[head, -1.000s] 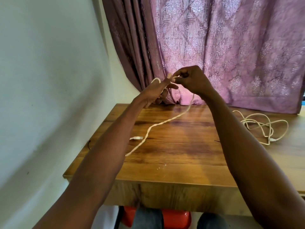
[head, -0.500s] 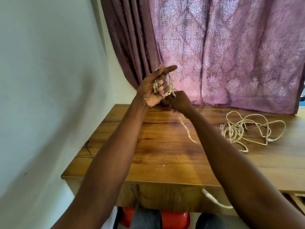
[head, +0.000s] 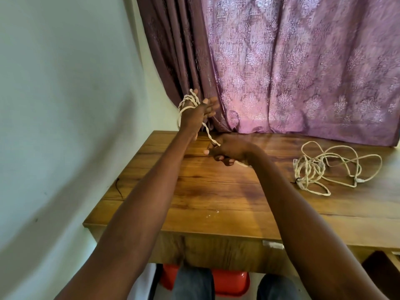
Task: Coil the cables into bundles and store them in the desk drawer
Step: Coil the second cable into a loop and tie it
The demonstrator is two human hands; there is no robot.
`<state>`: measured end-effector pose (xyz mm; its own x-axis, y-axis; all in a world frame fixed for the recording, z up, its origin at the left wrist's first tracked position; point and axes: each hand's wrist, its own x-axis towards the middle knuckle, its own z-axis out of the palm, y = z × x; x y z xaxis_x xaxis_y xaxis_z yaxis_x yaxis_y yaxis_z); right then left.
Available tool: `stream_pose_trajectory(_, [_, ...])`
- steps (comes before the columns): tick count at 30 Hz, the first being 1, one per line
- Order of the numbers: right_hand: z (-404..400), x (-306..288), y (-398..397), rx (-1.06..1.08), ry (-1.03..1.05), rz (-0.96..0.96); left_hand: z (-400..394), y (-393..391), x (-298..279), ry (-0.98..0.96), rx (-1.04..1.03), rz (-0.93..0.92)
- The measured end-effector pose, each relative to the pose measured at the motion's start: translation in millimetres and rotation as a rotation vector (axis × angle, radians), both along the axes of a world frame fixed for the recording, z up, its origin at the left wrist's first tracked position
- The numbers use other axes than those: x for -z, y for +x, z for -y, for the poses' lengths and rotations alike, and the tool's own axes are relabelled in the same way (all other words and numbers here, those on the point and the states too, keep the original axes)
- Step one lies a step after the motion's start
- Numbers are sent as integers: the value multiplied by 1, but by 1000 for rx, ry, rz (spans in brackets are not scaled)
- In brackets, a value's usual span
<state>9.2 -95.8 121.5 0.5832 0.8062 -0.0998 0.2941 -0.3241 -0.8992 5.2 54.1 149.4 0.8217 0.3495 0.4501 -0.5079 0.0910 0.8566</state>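
Head view, left hand: the left hand (head: pixel 198 114) is raised above the desk's far left corner, fingers spread apart and upright, serving as the former for the coil.
Head view, cable in work: the twisted cream cable (head: pixel 187 100) is looped several times around the left hand; one strand runs down and right from it to the right hand.
Head view, right hand: the right hand (head: pixel 228 151) is low, just above the desk top, fingers closed on the running strand. A short length shows past the wrist; where the free end lies cannot be told.
Head view, second cable: a loose cable tangle (head: pixel 324 167) lies on the desk (head: pixel 216 202), well apart to the right, uncoiled, with a dark tie on one part.
Head view, drawer: part of a compartment shows at the lower right edge; whether it is the drawer, and whether open, cannot be told.
Step in hand (judgement): winding the first bundle; the task appears early, with storage not yet begun.
Procedure, tension: keep the strand lightly taut between the hands so the turns lie side by side.
Procedure, former: hold the left fingers spread so the loops keep one size.
Procedure, twist: let the strand slip through the right fingers to release twist.
Risk: slack may let the loops slide off the fingertips.
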Motion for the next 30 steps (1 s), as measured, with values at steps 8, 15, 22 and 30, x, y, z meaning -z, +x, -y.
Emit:
stream_pose_trajectory(8, [12,-43,7,85,28,372,-3,-14,17,430,71,-398])
stream_pose_trajectory(15, [7,-42,31,346,176,793,-3,-28,13,298,401,-404])
stream_pose_trajectory(22, [7,-23,50,396,277,774,-17,-35,13,289,655,-451])
stream_pose_trajectory(30, [-11,14,45,436,306,545,-14,-47,7,-153,952,-98])
